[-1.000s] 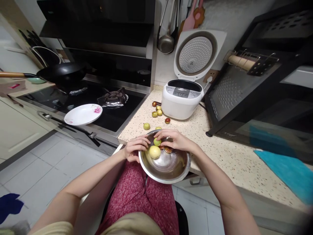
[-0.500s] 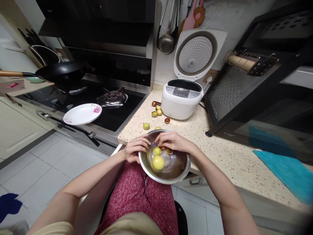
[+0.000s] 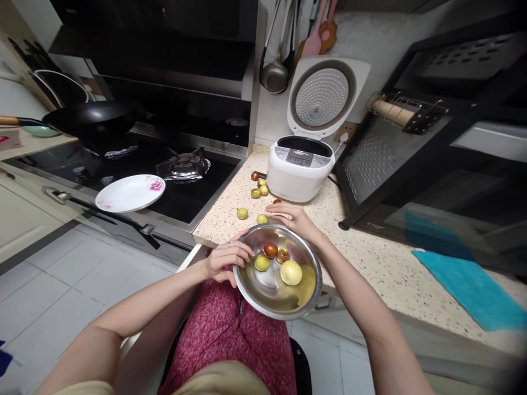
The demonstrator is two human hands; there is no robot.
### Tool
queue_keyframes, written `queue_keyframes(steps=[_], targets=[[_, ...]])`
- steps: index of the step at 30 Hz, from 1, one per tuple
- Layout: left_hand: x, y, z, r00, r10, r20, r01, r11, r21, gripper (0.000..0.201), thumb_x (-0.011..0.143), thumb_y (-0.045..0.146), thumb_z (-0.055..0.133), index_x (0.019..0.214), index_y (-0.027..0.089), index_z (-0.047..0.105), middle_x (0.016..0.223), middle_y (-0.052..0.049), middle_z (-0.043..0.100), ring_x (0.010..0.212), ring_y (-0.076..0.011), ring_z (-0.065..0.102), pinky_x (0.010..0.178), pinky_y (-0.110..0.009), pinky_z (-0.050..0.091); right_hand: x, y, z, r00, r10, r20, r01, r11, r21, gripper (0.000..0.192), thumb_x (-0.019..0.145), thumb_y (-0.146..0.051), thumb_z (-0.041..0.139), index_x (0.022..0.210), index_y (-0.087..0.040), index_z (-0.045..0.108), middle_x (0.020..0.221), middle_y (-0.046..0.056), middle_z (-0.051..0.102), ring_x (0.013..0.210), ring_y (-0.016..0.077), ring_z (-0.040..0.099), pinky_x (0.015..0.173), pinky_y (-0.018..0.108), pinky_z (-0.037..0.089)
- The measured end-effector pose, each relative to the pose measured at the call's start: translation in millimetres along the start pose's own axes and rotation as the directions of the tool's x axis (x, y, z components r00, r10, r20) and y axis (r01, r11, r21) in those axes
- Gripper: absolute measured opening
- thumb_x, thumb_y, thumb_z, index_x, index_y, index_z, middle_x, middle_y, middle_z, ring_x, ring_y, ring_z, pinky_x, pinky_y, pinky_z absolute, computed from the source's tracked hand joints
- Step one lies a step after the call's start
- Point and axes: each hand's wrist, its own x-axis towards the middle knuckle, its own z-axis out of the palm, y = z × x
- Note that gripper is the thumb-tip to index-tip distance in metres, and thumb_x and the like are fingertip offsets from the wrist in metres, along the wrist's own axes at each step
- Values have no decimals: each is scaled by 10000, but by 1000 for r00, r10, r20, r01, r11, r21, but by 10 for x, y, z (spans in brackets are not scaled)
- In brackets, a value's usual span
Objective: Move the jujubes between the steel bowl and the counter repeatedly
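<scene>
My left hand (image 3: 228, 260) grips the near-left rim of a stainless steel bowl (image 3: 263, 293), which sits above my lap against the counter edge. Inside the bowl lie a large pale yellow-green fruit (image 3: 291, 272), a small green jujube (image 3: 262, 262), a red-brown jujube (image 3: 270, 250) and a mottled brown one (image 3: 283, 255). My right hand (image 3: 295, 218) is over the bowl's far rim, fingers stretched toward the counter with nothing seen in them. Close to its fingertips are a green jujube (image 3: 262, 219) and a red jujube (image 3: 277, 201), the red one partly hidden by the fingers.
Several more jujubes (image 3: 256, 193) lie beside an open white rice cooker (image 3: 300, 175) on the speckled counter (image 3: 222, 219). A floral white plate (image 3: 127, 195) rests at the stove's front edge. A wok (image 3: 90, 118) sits on the far-left burner. A blue cloth (image 3: 465, 285) lies at right.
My right hand has moved out of the bowl, up past its far rim toward the counter. The large yellow-green fruit has rolled right inside the bowl. My left hand keeps its hold.
</scene>
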Motion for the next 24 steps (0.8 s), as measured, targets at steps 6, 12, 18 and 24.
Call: queue_keyframes(steps=[6,12,18,24], targets=[[-28,-14,14,1000,20,5,-20,1000,-16,461,984,554,600,844,117,649,772,-84,721,909,-240,783,1160,-585,495,1,170,151,995,-7,101,10,1000,-29,310,983,-317,688,1287,-277,735,1302,85,747,1253,250,687,1125,511,529],[-25,-73,-27,995,78,56,-78,997,1,505,975,599,586,841,120,675,756,-95,733,905,-253,790,1136,-546,527,-8,158,273,978,-2,206,22,995,-94,322,1017,-353,639,1314,-263,720,1331,119,722,1229,252,694,1078,472,563],[0,-99,-80,987,114,112,-120,992,50,539,986,612,565,977,99,728,816,-119,773,922,-254,791,1142,-536,524,-26,145,253,985,-99,141,120,982,-148,304,1025,-340,622,1299,-253,722,1299,128,723,1192,248,702,1032,462,592],[-9,-129,-88,989,112,101,-118,991,60,597,939,693,557,902,120,720,773,-105,746,881,-241,780,1089,-514,573,-18,108,141,984,-174,38,178,956,-231,347,1030,-268,599,1367,-237,673,1331,141,704,1256,262,670,1077,494,579]])
